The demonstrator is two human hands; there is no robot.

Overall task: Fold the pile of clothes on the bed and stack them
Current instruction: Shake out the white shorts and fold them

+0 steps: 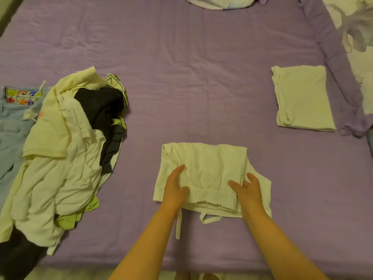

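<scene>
A folded white garment [210, 164] with an elastic waistband and loose drawstrings lies on the purple bed [181, 77] in front of me. My left hand [174, 187] rests flat on its left part, fingers straight. My right hand [247, 188] lies on its right part with the fingers spread. A folded white piece [302, 98] sits apart at the right. The unfolded pile [70, 150] of white, pale yellow, black and green clothes lies at the left.
Light blue jeans [10, 126] with a colourful patch lie at the far left under the pile. A pillow [218, 2] sits at the top edge. A purple-trimmed floral cover [355, 57] runs along the right side.
</scene>
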